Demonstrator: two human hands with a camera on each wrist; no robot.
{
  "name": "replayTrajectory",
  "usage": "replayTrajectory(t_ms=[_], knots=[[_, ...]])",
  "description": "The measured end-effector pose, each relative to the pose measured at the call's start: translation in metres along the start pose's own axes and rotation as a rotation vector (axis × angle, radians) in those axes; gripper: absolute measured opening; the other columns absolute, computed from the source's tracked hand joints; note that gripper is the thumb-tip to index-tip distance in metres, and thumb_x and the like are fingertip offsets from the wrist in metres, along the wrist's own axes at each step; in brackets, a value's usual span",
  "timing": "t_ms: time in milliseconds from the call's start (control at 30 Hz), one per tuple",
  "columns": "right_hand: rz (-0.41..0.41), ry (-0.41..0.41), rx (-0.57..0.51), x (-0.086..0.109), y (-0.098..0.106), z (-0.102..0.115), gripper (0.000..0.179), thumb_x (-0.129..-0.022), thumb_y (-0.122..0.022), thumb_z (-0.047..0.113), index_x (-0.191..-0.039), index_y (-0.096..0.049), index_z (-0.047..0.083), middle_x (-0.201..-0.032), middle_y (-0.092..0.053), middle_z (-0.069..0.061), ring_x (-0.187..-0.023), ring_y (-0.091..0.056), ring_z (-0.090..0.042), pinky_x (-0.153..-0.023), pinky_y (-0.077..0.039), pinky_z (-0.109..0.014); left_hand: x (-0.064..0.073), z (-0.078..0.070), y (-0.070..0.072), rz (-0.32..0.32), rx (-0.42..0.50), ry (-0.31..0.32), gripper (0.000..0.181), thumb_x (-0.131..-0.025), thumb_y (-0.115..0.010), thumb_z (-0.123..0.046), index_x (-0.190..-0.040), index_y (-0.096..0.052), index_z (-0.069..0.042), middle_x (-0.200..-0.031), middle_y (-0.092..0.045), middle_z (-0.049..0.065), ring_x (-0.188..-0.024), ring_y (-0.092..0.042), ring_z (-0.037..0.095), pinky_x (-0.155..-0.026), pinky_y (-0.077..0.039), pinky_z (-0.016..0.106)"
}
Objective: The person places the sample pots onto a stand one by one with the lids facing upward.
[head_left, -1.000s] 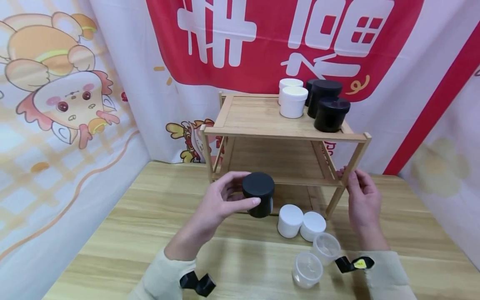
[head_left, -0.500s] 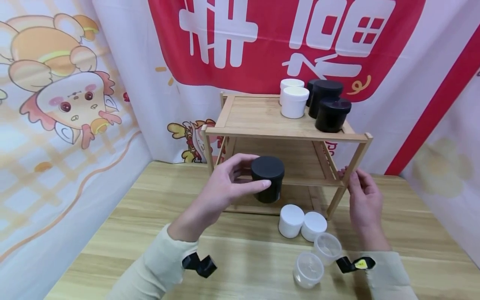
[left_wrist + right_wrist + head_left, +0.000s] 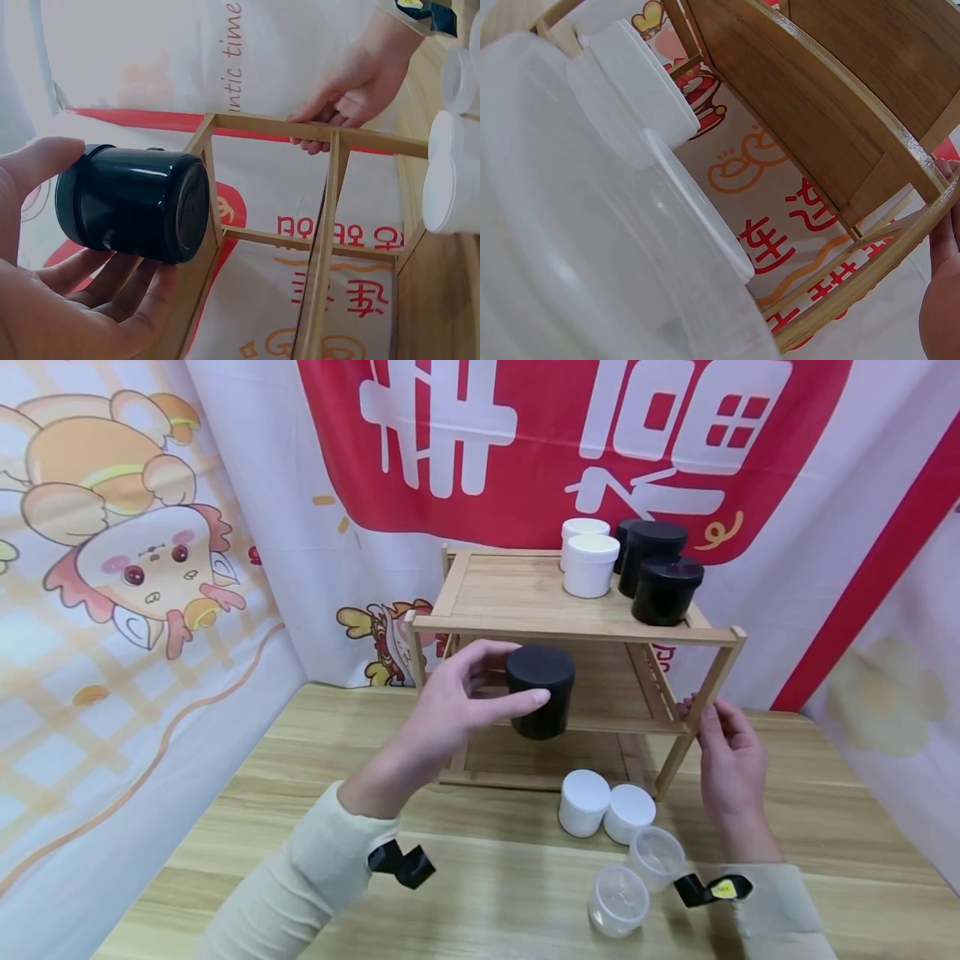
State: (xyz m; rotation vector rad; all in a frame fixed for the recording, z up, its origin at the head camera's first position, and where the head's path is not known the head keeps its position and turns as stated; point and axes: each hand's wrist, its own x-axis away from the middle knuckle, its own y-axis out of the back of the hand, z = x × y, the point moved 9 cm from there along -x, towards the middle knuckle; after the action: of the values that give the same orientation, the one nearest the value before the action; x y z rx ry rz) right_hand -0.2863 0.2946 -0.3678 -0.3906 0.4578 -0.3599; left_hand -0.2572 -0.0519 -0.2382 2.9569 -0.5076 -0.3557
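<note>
- Left hand: grip curled firmly round 1 black jar, holding it from the left.
- Black jar: upright, long axis near vertical, raised above the bench, before the rack and below its top shelf.
- Right hand: farther from the jar, fingers curled at the rack's right side.
</note>
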Motion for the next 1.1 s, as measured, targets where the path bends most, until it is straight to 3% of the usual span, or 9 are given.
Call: replayTrajectory(t_ms=[233,400,767,1100], knots=[[-0.008,-0.022,0.012,0.002,0.001,0.004,0.038,-0.108,-0.061,0.017,-0.139,-0.064,-0.006,-0.116,-0.074,-0.007,-0.112,-0.073,-0.015,-0.104,-0.057,-0.02,-0.007,-0.024,0.0,-0.01,-0.078,-0.059,0.051,-0.093,-0.083,-0.028,-0.14,-0.064,-0.025,-0.135,-0.068,-0.001,-0.123,-0.067,0.025,-0.105,-0.057,0.047],[-0.012,-0.042,0.028,0.003,0.002,0.005,0.037,-0.108,-0.061,0.017,-0.139,-0.065,-0.003,-0.119,-0.072,-0.007,-0.114,-0.072,-0.016,-0.104,-0.056,-0.018,-0.011,-0.037,-0.005,-0.013,-0.121,-0.063,0.052,-0.093,-0.083,-0.033,-0.14,-0.063,-0.028,-0.136,-0.066,-0.005,-0.124,-0.066,0.022,-0.105,-0.058,0.047],[-0.012,-0.006,0.01,0.002,0.0,0.003,0.041,-0.108,-0.062,0.016,-0.139,-0.062,-0.01,-0.116,-0.074,-0.008,-0.111,-0.074,-0.017,-0.104,-0.057,-0.02,-0.025,-0.059,-0.009,-0.029,-0.106,-0.091,0.055,-0.093,-0.083,-0.032,-0.143,-0.062,-0.027,-0.14,-0.065,-0.004,-0.125,-0.065,0.021,-0.103,-0.059,0.047],[-0.02,-0.007,0.016,0.001,0.0,0.001,0.037,-0.108,-0.063,0.016,-0.137,-0.065,-0.007,-0.115,-0.074,-0.006,-0.111,-0.073,-0.016,-0.103,-0.058,-0.02,-0.039,-0.079,-0.01,-0.071,-0.084,-0.13,0.054,-0.093,-0.083,-0.03,-0.143,-0.061,-0.024,-0.137,-0.065,-0.001,-0.125,-0.063,0.02,-0.099,-0.06,0.043]])
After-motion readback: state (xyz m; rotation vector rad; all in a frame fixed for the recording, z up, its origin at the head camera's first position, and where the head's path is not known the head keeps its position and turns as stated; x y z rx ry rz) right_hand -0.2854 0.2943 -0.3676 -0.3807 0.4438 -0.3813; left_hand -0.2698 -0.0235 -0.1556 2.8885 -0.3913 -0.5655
